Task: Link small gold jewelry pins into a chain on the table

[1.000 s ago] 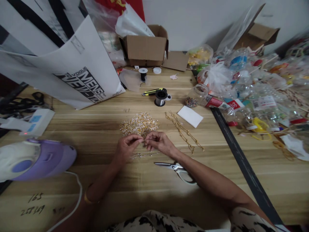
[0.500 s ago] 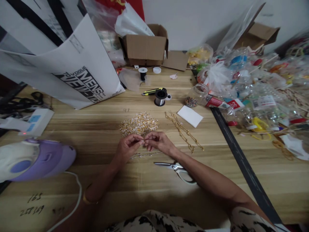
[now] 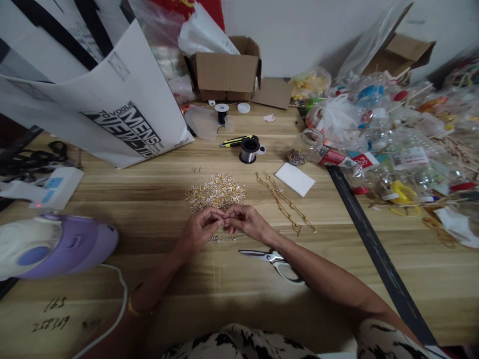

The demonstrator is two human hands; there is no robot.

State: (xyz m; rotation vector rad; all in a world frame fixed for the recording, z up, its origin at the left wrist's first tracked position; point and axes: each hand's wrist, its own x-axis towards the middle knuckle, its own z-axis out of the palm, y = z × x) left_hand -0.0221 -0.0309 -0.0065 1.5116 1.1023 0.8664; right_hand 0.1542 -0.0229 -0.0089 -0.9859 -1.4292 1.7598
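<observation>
My left hand (image 3: 202, 227) and my right hand (image 3: 247, 222) meet fingertip to fingertip over the table, both pinched closed. What lies between the fingers is too small to make out. Just beyond them is a heap of gold and silver chain pieces (image 3: 217, 189). A silver beaded chain (image 3: 228, 238) runs on the table under and in front of my hands. To the right lie gold beaded chains (image 3: 286, 209). Scissors (image 3: 275, 259) with pale handles rest close to my right forearm.
A wire spool (image 3: 248, 151), a yellow-black box cutter (image 3: 237, 142), a black thread spool (image 3: 221, 115) and a white card (image 3: 295, 179) lie farther back. At left are a purple iron-like appliance (image 3: 75, 244) and a large white bag (image 3: 130, 109). Plastic bottles (image 3: 407, 159) crowd the right.
Both hands stay together in nearly the same place, with only a slight shift of the fingers. The chains and the scissors have not moved.
</observation>
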